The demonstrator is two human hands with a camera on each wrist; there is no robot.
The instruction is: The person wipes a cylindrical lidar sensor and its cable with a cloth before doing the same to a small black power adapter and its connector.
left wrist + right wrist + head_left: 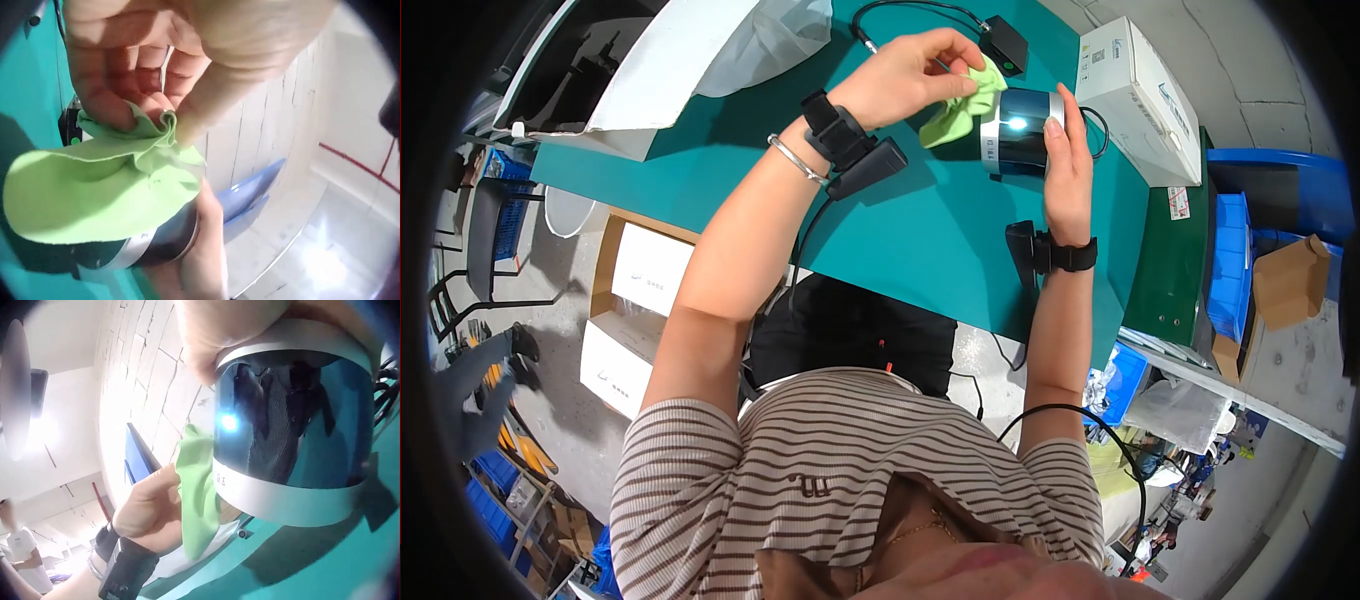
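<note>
A cylinder point(1022, 130) with a dark glossy middle and white end bands lies sideways above the green table. My right hand point(1068, 180) grips its right end, and in the right wrist view that hand point(231, 325) spans the upper white band of the cylinder point(287, 425). My left hand point(905, 80) pinches a light green cloth point(953, 122) at the cylinder's left end. In the left wrist view, thumb and fingers of this hand point(144, 56) bunch the cloth point(94, 194), which partly covers the cylinder point(165, 240). Whether the cloth touches it is unclear.
On the green table point(880, 230), a white box point(1135, 100) stands at the right and a black adapter point(1003, 45) with a cable lies behind the cloth. A large white box point(650, 90) and a plastic bag point(770, 45) are at the left.
</note>
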